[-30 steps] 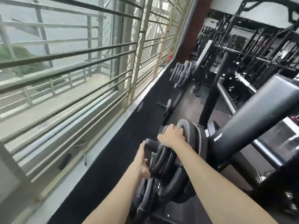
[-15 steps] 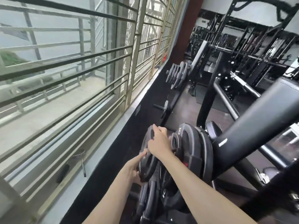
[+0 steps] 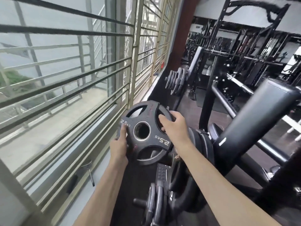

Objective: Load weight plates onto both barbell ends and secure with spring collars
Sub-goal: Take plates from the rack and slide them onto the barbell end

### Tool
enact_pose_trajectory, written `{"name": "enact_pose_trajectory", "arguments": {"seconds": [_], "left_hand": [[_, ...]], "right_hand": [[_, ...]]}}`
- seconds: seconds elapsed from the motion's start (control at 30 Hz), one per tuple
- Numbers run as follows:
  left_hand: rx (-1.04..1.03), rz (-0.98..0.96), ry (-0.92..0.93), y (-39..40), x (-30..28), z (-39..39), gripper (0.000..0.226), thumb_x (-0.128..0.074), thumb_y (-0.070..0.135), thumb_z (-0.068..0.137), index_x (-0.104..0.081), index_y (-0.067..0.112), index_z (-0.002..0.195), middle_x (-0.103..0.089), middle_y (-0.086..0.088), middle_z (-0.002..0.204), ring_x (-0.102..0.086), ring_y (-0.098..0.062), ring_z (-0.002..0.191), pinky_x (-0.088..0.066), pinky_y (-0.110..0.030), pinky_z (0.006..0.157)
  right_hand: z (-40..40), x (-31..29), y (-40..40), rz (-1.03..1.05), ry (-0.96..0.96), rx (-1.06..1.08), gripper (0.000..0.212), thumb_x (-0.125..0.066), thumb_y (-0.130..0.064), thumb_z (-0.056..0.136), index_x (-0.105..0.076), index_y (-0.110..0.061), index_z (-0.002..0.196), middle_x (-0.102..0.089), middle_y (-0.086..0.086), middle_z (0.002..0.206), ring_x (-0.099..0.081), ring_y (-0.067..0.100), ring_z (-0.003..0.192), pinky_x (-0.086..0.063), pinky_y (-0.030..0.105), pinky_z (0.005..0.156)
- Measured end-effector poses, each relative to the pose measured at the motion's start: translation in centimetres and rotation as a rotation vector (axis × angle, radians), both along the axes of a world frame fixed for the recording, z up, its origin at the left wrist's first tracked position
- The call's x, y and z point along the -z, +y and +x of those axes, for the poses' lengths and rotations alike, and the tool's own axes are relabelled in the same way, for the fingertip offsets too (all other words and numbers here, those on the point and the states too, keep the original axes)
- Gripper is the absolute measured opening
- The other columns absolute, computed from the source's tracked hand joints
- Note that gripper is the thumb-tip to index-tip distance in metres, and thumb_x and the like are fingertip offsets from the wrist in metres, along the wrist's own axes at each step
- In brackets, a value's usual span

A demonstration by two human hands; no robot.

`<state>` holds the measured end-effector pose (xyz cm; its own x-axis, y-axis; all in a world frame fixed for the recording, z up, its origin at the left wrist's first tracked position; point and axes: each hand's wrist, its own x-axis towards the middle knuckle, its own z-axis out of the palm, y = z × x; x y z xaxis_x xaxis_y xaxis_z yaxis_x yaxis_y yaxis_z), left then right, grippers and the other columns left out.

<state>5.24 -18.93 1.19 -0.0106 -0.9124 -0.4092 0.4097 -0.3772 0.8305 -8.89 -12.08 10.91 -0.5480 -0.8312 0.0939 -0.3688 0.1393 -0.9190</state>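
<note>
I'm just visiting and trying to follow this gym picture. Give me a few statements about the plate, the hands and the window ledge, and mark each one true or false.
1. Both hands hold one weight plate. True: the left hand grips its left edge and the right hand its right side.
2. The plate is marked 10 kg. False: it reads 2.5 kg.
3. A spring collar lies on the window ledge. True.
4. The held plate is already on a barbell. False: its centre hole is empty, and it is held in the air.
5. More plates hang on a rack further along the wall. True.
</note>
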Motion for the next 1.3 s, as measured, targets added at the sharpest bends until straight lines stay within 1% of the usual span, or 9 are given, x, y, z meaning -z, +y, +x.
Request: {"name": "enact_pose_trajectory", "arguments": {"seconds": [0.2,0.3,0.37,0.43,0.57,0.7,0.93,1.03,1.3], "left_hand": [[0.143,-0.289,0.108,6.8,-9.1,-2.0,0.026,-0.071,0.042,0.091,-0.062,0.017,0.092,-0.055,0.013,0.046,-0.047,-0.001,0.031,-0.039,-0.013,0.036],[0.239,-0.486,0.053,11.6,-11.5,-4.0,0.024,-0.075,0.046,0.087,-0.071,0.025,0.097,-0.071,0.002,0.065,-0.066,-0.011,0.054,-0.059,-0.034,0.064],[0.319,-0.582,0.002,15.2,-12.6,-5.5,0.059,-0.079,0.067,0.071,-0.072,0.026,0.114,-0.074,-0.016,0.101,-0.072,-0.029,0.088,-0.056,-0.053,0.092],[0.408,-0.661,-0.016,19.4,-13.7,-7.1,0.07,-0.079,0.07,0.069,-0.069,0.016,0.112,-0.075,-0.013,0.101,-0.071,-0.028,0.09,-0.057,-0.045,0.087],[0.564,-0.784,0.048,29.6,-15.8,-10.5,0.029,-0.077,0.04,0.079,-0.063,0.014,0.076,-0.067,0.005,0.061,-0.06,-0.006,0.051,-0.047,-0.019,0.049],[0.71,-0.774,0.195,39.9,-16.2,-14.0,0.03,-0.075,0.041,0.075,-0.068,0.014,0.086,-0.071,0.004,0.066,-0.061,-0.006,0.049,-0.048,-0.02,0.046],[0.784,-0.835,0.23,55.9,-16.7,-18.4,0.019,-0.068,0.024,0.094,-0.061,0.014,0.079,-0.058,0.015,0.05,-0.053,0.002,0.043,-0.044,-0.013,0.043],[0.829,-0.839,0.233,60.8,-16.4,-19.4,0.022,-0.07,0.037,0.088,-0.065,0.015,0.085,-0.062,0.015,0.055,-0.056,0.001,0.046,-0.046,-0.015,0.046],[0.94,-0.731,0.114,67.6,-14.1,-22.1,0.023,-0.071,0.039,0.091,-0.066,0.018,0.082,-0.065,0.01,0.06,-0.059,-0.006,0.053,-0.049,-0.022,0.051]], "right_hand": [[-3.8,-2.8,9.0,-0.291,-0.159,0.234,0.034,-0.07,-0.059,0.081,-0.064,-0.027,0.094,-0.069,-0.014,0.074,-0.062,0.009,0.069,-0.057,0.044,0.081],[-5.3,-3.4,15.4,-0.426,-0.192,0.355,0.034,-0.067,-0.059,0.087,-0.062,-0.026,0.079,-0.06,-0.015,0.063,-0.056,0.005,0.061,-0.053,0.035,0.07],[-6.4,-3.7,20.1,-0.525,-0.246,0.431,0.034,-0.065,-0.053,0.091,-0.058,-0.025,0.072,-0.051,-0.014,0.054,-0.046,0.002,0.048,-0.043,0.024,0.056],[-7.6,-3.8,25.1,-0.611,-0.31,0.488,0.035,-0.065,-0.055,0.089,-0.054,-0.023,0.077,-0.045,-0.011,0.055,-0.039,0.005,0.048,-0.038,0.02,0.051],[-10.0,-4.2,36.2,-0.708,-0.318,0.652,0.043,-0.066,-0.061,0.082,-0.046,-0.025,0.069,-0.04,-0.006,0.058,-0.034,0.01,0.052,-0.034,0.025,0.053],[-11.5,-5.4,47.5,-0.798,-0.261,0.757,0.044,-0.063,-0.046,0.094,-0.041,-0.025,0.062,-0.038,-0.005,0.057,-0.032,0.01,0.05,-0.029,0.025,0.048],[-13.7,-6.1,64.8,-0.829,-0.103,0.89,0.05,-0.064,-0.06,0.083,-0.042,-0.02,0.064,-0.044,-0.004,0.054,-0.039,0.009,0.046,-0.035,0.021,0.045],[-13.9,-5.6,70.0,-0.838,-0.09,0.963,0.046,-0.062,-0.049,0.095,-0.045,-0.021,0.063,-0.049,-0.009,0.05,-0.044,0.006,0.044,-0.037,0.018,0.043],[-16.4,-1.2,77.0,-0.772,-0.169,1.036,0.056,-0.063,-0.067,0.079,-0.048,-0.014,0.073,-0.04,0.005,0.061,-0.038,0.012,0.05,-0.037,0.023,0.046]]}}
